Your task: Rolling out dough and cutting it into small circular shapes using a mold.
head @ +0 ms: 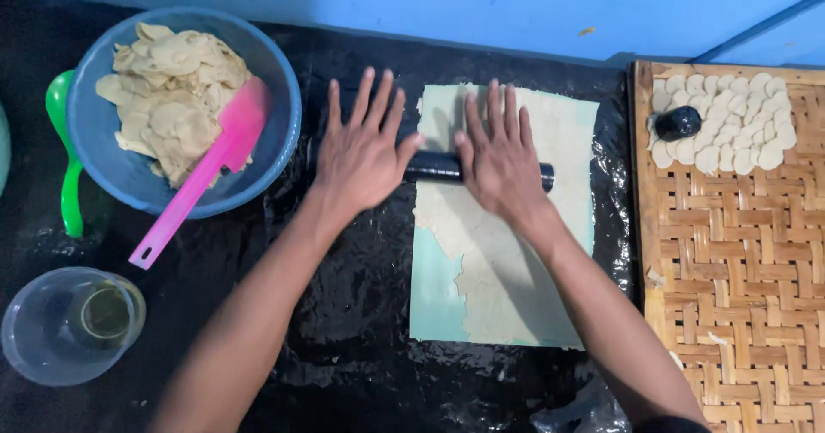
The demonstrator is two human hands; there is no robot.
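A thin sheet of beige dough (507,270) lies on a pale green board (434,295) over black plastic. Across its upper part lies a black rolling pin (434,167). My left hand (361,145) presses flat on the pin's left end, fingers spread, beyond the board's left edge. Over the dough, my right hand (498,154) presses flat on the pin's right part, fingers straight.
A blue bowl (275,132) at the upper left holds dough scraps and a pink spatula (206,175). A green spoon (64,158) lies beside it. A clear cup (69,326) sits at the lower left. A woven bamboo tray (739,278) on the right carries round dough discs (722,124) and a small black cutter (677,124).
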